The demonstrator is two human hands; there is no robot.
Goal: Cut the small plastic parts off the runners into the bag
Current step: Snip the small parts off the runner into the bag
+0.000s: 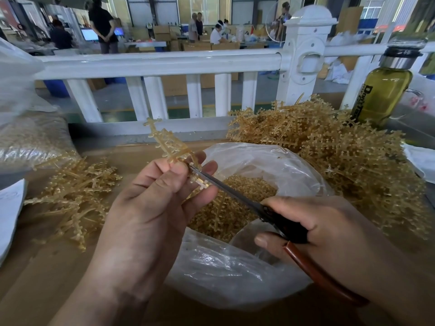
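Left hand (150,196) is pinching one runner (169,144) at centre, stem pointing to 11 o'clock. Right hand (329,227) at 4 o'clock is gripping the scissors (235,192), tips at the runner by the left fingers; I can't tell the blade gap. Open bag (235,274) sits below at 6 o'clock, with loose parts (223,222) inside. Big runner pile (341,156) at 2 o'clock, smaller pile (75,191) at 9 o'clock on the counter (47,290).

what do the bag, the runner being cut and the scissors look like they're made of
Bag: thin clear plastic film, glossy and crinkled; the parts inside show through.
Runner: translucent amber plastic, seemingly moulded, slightly glossy.
Scissors: grey blades with a sheen, likely steel; smooth red-brown handle, probably a plastic or rubber coating.
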